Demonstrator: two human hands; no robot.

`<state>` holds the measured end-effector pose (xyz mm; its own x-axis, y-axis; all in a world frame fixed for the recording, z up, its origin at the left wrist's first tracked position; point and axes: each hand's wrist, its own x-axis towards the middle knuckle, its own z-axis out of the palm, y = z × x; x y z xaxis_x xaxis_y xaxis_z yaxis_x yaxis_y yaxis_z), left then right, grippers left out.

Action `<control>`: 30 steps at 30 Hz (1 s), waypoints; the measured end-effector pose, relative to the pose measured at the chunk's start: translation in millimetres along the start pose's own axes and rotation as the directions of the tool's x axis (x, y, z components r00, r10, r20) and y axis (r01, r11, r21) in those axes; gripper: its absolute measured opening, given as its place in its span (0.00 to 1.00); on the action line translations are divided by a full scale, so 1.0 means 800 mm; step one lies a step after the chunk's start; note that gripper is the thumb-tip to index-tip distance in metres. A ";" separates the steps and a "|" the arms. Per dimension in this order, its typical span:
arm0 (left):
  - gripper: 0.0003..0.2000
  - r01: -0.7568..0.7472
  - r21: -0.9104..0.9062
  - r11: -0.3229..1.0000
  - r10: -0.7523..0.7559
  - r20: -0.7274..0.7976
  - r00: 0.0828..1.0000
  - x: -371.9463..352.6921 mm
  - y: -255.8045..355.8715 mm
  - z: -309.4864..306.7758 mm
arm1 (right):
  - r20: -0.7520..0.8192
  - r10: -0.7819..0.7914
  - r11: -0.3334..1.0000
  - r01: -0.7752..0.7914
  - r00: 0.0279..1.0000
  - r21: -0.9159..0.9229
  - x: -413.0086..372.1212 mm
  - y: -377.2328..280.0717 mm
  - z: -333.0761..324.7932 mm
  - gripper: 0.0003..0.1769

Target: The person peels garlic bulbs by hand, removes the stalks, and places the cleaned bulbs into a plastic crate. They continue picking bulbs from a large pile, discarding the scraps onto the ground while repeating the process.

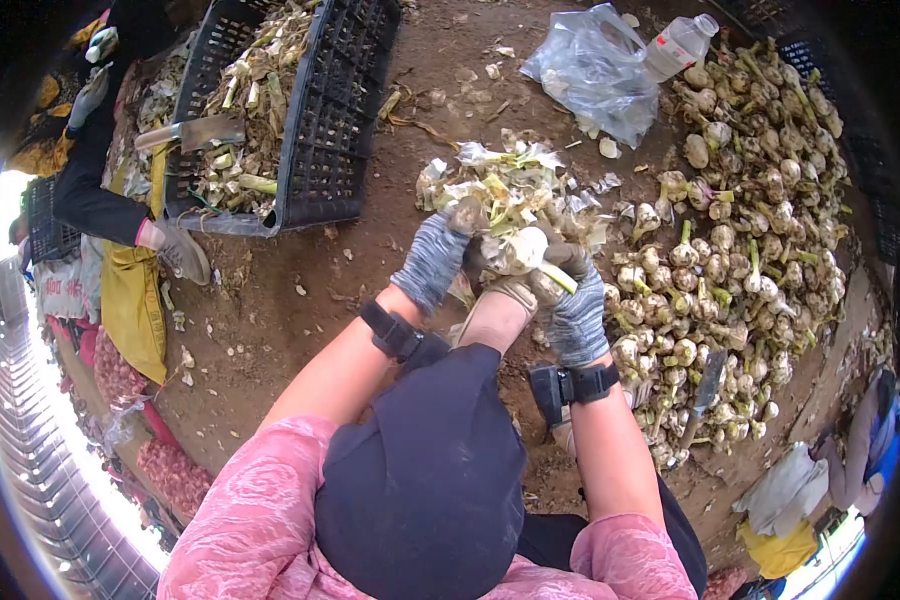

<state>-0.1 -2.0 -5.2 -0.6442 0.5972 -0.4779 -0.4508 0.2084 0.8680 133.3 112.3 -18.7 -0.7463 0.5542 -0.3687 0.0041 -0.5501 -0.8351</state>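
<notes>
A pale garlic bulb [519, 252] with a short green stem [560, 278] is between my gloved hands, above my shoe. My left hand [438, 252], in a grey knit glove with soiled fingertips, is closed against the bulb's left side. On the other side, my right hand [576, 305] grips the bulb near its stem, fingers curled. Just beyond the hands lies a heap of papery garlic skins and leaves [515, 185]. Some fingertips blend into the dark background and husks.
A black plastic crate [335, 120] of cut stems carries a cleaver [205, 132] at upper left. Many garlic bulbs [740, 250] spread at right, with another knife [708, 385] on them. A plastic bag [595, 75] and bottle [682, 47] lie ahead. Another person's leg [100, 205] is at left.
</notes>
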 end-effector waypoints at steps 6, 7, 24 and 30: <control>0.21 -0.235 0.145 0.961 0.196 0.244 0.950 -0.003 0.018 0.033 | 0.043 0.093 0.991 -0.088 0.995 -0.105 0.001 -0.003 0.025 0.16; 0.21 -0.146 0.329 0.933 0.067 0.240 0.969 0.001 0.010 0.029 | 0.043 0.094 0.990 -0.089 0.995 -0.105 0.000 -0.002 0.024 0.16; 0.18 -0.509 0.729 0.458 0.443 0.310 0.841 0.021 -0.025 0.003 | 0.155 0.222 0.935 -0.255 0.963 0.248 -0.015 0.000 0.025 0.10; 0.13 0.165 -0.340 0.926 -0.094 0.216 0.972 0.012 -0.001 0.005 | 0.040 0.018 1.000 -0.018 0.999 0.003 -0.002 -0.007 0.027 0.14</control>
<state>-3.5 7.0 -10.1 -0.4504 0.7278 -0.5171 -0.7337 0.0283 0.6789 120.2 101.0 -4.2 -0.7719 0.5189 -0.3673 0.0155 -0.5622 -0.8269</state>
